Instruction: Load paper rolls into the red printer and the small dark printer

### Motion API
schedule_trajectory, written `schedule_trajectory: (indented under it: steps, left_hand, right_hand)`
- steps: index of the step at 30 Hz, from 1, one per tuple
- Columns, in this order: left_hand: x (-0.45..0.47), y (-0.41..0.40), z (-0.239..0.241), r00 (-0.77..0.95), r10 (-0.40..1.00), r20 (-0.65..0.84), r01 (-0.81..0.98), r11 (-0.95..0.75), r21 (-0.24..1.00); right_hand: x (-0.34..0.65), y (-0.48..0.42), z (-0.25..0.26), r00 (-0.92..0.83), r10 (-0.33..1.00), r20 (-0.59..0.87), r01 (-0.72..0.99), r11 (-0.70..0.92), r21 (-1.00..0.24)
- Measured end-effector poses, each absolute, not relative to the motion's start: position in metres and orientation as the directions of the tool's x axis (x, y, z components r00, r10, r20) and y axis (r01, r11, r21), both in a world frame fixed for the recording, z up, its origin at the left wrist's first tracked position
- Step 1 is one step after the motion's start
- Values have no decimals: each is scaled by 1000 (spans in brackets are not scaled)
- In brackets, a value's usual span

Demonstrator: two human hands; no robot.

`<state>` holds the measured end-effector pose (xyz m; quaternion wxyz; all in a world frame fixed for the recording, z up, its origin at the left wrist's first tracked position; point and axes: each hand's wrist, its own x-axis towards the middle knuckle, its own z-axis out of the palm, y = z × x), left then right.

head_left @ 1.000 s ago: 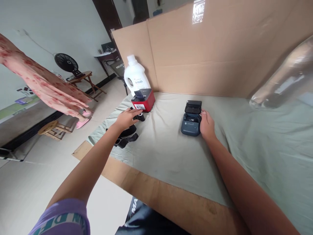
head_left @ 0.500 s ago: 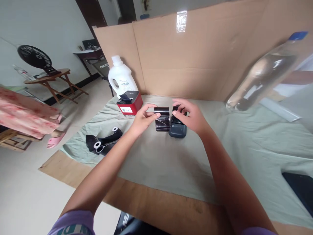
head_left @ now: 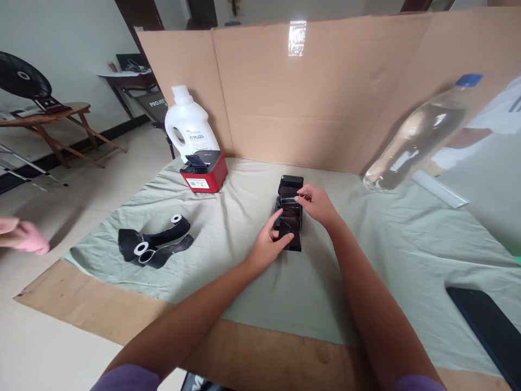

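Glossy black ribbon (head_left: 293,239) lies over a small dark printer (head_left: 277,205) on the cloth, covering most of its body. The printer's raised black lid (head_left: 292,181) shows at the far end. Low on the ribbon's near end, my left hand (head_left: 262,247) grips its left side between thumb and fingers. My right hand (head_left: 319,203) pinches the ribbon's rolled part on the right, over the printer. How the ribbon sits inside the printer is hidden.
Left on the cloth lie black ribbon rolls with white cores (head_left: 157,241). Behind them stand a red-and-black box-shaped device (head_left: 207,176) and a white detergent bottle (head_left: 193,122). A large clear bottle (head_left: 415,141) leans at right, near a phone (head_left: 484,320). Cardboard (head_left: 325,92) walls the back.
The black ribbon has moved right, from beside the printer to over it. My left hand has shifted right and nearer to me; my right hand has come down onto the ribbon.
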<state>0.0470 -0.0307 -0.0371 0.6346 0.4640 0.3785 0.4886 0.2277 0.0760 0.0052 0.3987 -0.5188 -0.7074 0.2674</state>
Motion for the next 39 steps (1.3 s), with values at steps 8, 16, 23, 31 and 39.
schedule_trajectory:
  steps: [8, 16, 23, 31, 39]
  left_hand:
    - [44, -24, -39, 201, 979, -45, -209, 88, 974]
    - [45, -24, -36, 203, 979, -27, -146, 57, 988]
    - [47, -23, -39, 193, 981, -12, -206, 52, 977]
    - [47, -22, -42, 197, 980, 21, -212, 21, 977]
    - [48, -23, -35, 179, 984, 25, -187, 9, 982]
  right_hand:
    - [222, 78, -10, -214, 924, 316, 647, 377, -663]
    - [215, 86, -13, -168, 954, 249, 723, 291, -627]
    - [206, 86, -4, -195, 976, 99, 845, 218, -488]
    - [198, 78, 9, -10, 998, -59, 982, -2, -189]
    - [201, 84, -13, -4, 978, 208, 908, 90, -409]
